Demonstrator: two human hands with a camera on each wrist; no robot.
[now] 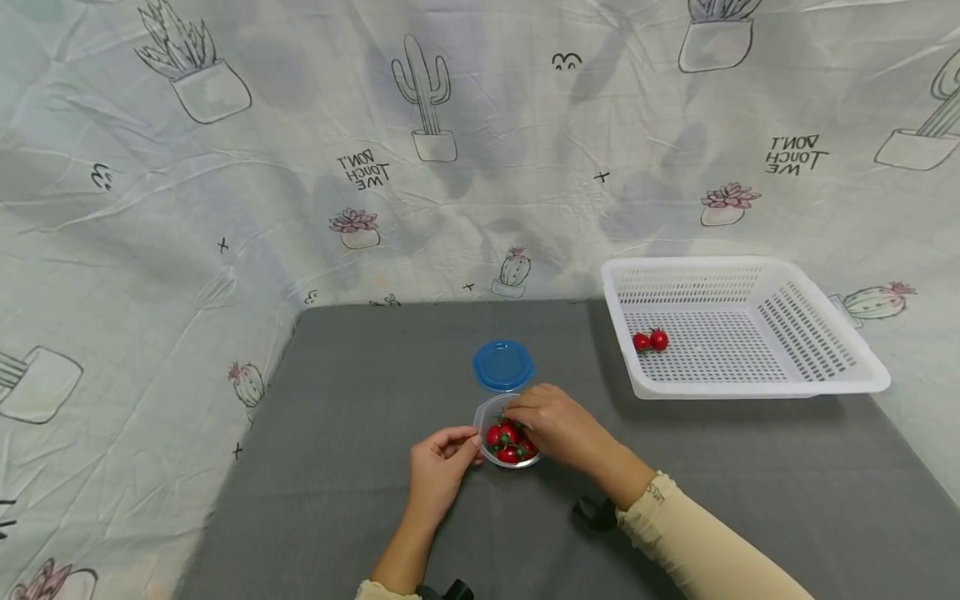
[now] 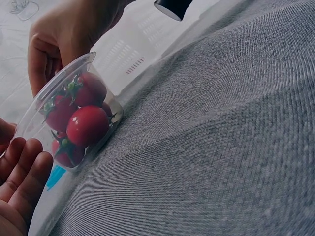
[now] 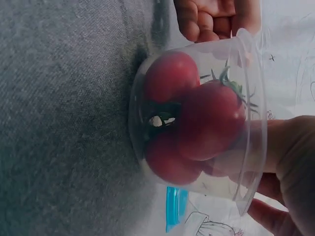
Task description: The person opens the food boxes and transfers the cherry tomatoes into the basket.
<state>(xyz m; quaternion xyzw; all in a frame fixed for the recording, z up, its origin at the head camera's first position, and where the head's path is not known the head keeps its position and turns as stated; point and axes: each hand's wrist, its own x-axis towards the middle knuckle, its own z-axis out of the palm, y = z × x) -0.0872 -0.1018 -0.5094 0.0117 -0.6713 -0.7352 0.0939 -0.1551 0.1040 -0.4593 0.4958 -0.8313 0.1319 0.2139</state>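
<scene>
A clear plastic tub [image 1: 485, 417] stands on the grey cloth with several red cherry tomatoes [image 1: 507, 455] in it, green stems still on. My left hand [image 1: 437, 468] pinches the tub's rim from the left, thumb and fingertips at its edge. From the right, my right hand [image 1: 558, 427] reaches over the rim, its fingertips down among the tomatoes. Through the clear wall in the right wrist view, a digit of the right hand [image 3: 290, 162] shows behind the front tomato [image 3: 211, 120]; I cannot tell whether it grips one.
Just behind the tub lies a blue lid [image 1: 503, 365]. A white perforated basket [image 1: 757, 389] sits at the back right, with two cherry tomatoes [image 1: 658, 340] in its left corner. Patterned fabric [image 1: 465, 217] hangs behind the grey-covered table [image 1: 360, 375].
</scene>
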